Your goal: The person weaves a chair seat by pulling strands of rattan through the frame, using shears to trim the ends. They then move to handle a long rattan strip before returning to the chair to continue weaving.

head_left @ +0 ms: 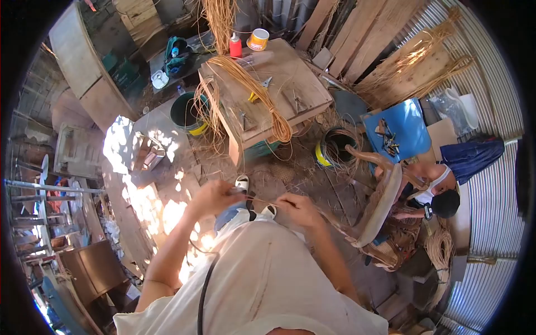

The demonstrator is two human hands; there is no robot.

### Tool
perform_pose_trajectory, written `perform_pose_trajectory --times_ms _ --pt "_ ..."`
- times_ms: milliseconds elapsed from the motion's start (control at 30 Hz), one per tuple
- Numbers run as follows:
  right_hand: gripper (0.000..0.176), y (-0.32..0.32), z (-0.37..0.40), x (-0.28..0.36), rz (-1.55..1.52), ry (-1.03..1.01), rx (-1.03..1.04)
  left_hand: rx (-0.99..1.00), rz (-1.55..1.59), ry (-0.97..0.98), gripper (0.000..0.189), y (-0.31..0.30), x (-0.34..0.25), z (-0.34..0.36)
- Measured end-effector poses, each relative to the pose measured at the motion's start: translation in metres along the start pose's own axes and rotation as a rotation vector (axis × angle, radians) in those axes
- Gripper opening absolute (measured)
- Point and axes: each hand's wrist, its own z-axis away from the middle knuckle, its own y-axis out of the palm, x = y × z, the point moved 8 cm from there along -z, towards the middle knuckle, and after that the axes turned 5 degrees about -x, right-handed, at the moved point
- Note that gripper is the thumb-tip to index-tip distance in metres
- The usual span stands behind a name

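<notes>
My left hand (pixel 213 198) is closed in front of my shirt, its fingers pinching one end of a thin cane strand (pixel 258 200). The strand runs across to my right hand (pixel 300 209), whose fingers are closed on it too. Both hands are above my feet, a short gap apart. Ahead of them stands a low wooden table (pixel 304 81) with a long bundle of cane strands (pixel 245 78) draped over it. Yellow-handled pliers (pixel 259 90) lie beside the bundle.
A red bottle (pixel 235 47) and a white-and-yellow tub (pixel 258 39) stand at the table's back. Dark buckets (pixel 181 114) flank it. At right, a co-worker (pixel 438 187) sits by a curved wooden chair frame (pixel 384 204); a blue chair (pixel 410 120) holds tools. Cane scraps litter the floor.
</notes>
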Motion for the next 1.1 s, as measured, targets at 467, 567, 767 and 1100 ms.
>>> perform_pose_trajectory --times_ms 467,567,767,1100 --pt "0.019 -0.008 -0.164 -0.054 0.065 -0.046 -0.398 -0.634 -0.877 0.151 0.02 -0.373 0.034 -0.239" --pt "0.02 0.014 -0.262 -0.035 -0.07 -0.029 -0.451 -0.724 -1.057 0.361 0.018 -0.406 0.028 -0.33" --pt "0.023 0.043 -0.393 -0.043 -0.007 0.053 -0.517 -0.696 -0.653 0.107 0.031 -0.311 0.083 -0.38" --pt "0.019 0.045 -0.378 -0.047 0.165 0.14 -0.532 -0.186 0.061 0.102 0.036 -0.041 0.125 -0.33"
